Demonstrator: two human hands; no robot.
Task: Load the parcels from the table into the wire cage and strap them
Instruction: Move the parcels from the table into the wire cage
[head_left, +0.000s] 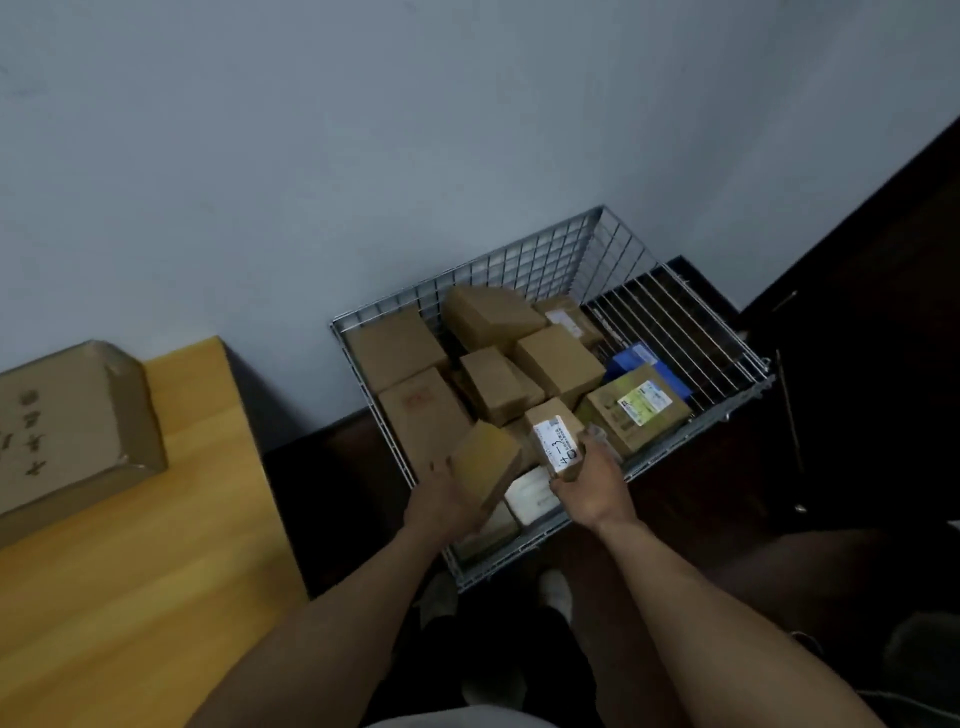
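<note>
gripping a plain box (485, 460) in the left hand (441, 501), tilting it above the six o'clock edge of the wire cage (395, 306). clasping the near end of a labelled box (556, 441) in the right hand (592, 486), just beside at three o'clock. probably hunting for gaps, with parcels crowding the cage floor. sitting in the way: a white packet (530, 493) directly underneath and a green-labelled box (641, 410) at two o'clock. waiting on the table (156, 545) at nine o'clock: one large carton (67, 426). strapping not yet started.

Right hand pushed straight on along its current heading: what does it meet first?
Likely the plain brown parcel central in the wire cage, just beyond the labelled parcel the right hand holds; depth unclear.
</note>
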